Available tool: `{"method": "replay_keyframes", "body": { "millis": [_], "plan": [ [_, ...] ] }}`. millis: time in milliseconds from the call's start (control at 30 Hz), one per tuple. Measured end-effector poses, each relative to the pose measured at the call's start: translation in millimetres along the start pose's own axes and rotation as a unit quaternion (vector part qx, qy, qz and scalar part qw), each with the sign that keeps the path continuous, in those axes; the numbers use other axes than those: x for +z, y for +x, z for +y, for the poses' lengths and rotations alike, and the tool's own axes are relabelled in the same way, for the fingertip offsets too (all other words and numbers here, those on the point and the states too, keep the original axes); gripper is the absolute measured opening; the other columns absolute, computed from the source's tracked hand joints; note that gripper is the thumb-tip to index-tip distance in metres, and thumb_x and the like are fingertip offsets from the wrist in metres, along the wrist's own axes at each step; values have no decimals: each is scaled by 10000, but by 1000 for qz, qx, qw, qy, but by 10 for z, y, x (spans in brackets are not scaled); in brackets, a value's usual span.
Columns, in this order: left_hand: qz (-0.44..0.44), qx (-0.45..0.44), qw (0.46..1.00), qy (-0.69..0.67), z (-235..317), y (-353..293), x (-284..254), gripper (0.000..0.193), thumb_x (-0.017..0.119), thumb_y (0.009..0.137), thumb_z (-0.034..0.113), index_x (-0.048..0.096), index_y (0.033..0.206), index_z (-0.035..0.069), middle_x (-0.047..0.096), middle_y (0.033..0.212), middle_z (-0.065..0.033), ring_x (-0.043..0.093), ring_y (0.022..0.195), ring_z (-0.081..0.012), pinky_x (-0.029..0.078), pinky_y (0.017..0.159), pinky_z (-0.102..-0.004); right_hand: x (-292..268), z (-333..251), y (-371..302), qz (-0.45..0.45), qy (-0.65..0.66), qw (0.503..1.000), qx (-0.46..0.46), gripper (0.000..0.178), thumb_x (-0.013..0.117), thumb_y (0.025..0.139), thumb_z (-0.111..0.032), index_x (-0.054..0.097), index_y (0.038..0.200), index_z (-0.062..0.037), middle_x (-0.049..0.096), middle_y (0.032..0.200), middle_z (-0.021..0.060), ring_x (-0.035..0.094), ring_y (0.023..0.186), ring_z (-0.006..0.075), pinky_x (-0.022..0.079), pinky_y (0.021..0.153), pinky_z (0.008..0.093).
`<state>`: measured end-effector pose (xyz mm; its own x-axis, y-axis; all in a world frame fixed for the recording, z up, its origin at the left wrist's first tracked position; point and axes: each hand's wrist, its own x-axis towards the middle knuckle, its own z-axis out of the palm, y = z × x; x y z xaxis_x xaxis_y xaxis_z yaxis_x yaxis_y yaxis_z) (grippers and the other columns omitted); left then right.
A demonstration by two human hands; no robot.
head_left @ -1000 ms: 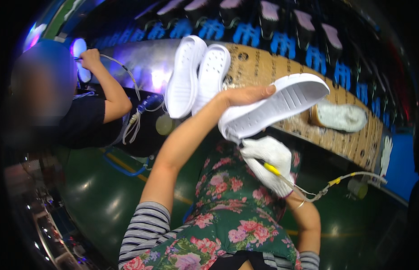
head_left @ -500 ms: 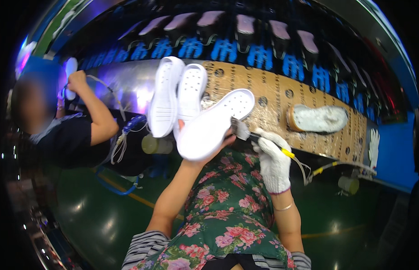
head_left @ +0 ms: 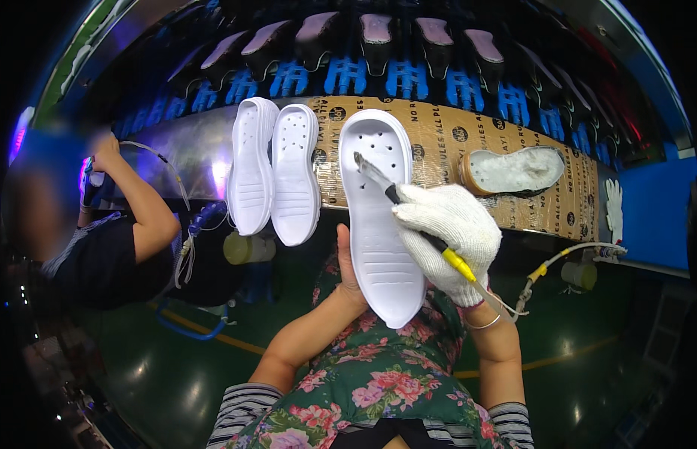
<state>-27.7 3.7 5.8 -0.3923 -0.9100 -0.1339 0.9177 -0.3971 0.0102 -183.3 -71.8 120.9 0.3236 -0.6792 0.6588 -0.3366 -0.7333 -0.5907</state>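
Note:
My bare left hand (head_left: 350, 262) grips a white shoe sole (head_left: 386, 269) by its left side and from below, its inner face with small holes turned up. The sole's holed end points away from me. In a white knit glove, my right hand (head_left: 455, 236) is closed round a brush (head_left: 377, 175) with a dark handle, a yellow band and a thin hose behind it. The bristle end lies over the sole near the holes; whether it touches I cannot tell. Two more white soles (head_left: 251, 172) (head_left: 294, 179) lie side by side to the left.
Printed brown cardboard (head_left: 513, 187) covers part of the bench, with a tan sole bearing a whitish smeared inside (head_left: 517, 170) on it. A white glove (head_left: 613, 209) lies at the right. Blue clamps (head_left: 405, 81) and dark shoe shapes line the back. A co-worker's arm (head_left: 142, 183) is at left.
The held sole has swung from slanting to nearly upright in view, its inner face now more toward me. The brush has moved from its edge to over its inner face.

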Motion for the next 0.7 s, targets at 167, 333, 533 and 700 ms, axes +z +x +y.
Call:
{"method": "replay_keyframes", "body": {
  "millis": [167, 333, 533, 700],
  "plan": [
    [62, -8, 983, 171, -60, -136, -148, 1042, 594, 903, 783, 245, 1699, 210, 350, 1710, -133, 371, 1556, -359, 308, 1283, -561, 65, 55, 121, 3, -108, 989, -100, 427, 785, 682, -64, 782, 1109, -62, 776, 1130, 151, 758, 940, 337, 608, 805, 433],
    [42, -15, 999, -16, -61, -187, -501, 940, 631, 919, 718, 401, 1626, 142, 534, 1573, -163, 546, 1425, -356, 415, 1221, -554, 183, -114, -12, -61, -39, 994, -85, 362, 739, 704, -100, 783, 1063, -87, 772, 1121, 121, 756, 959, 306, 601, 777, 412],
    [10, 39, 998, 41, 37, -126, -341, 952, 610, 924, 762, 410, 1619, 142, 532, 1575, -154, 546, 1424, -348, 424, 1214, -543, 165, 51, -40, 41, 8, 999, -18, 354, 801, 707, -28, 792, 1056, -88, 789, 1125, 129, 755, 919, 324, 606, 787, 417],
    [53, 31, 996, 64, 91, -54, -626, 954, 541, 938, 806, 424, 1610, 140, 534, 1568, -148, 524, 1442, -347, 415, 1212, -562, 316, -83, -143, -30, 37, 997, -68, 310, 788, 726, -62, 786, 1036, -80, 786, 1074, 114, 754, 926, 290, 596, 795, 398]
  ]
}}
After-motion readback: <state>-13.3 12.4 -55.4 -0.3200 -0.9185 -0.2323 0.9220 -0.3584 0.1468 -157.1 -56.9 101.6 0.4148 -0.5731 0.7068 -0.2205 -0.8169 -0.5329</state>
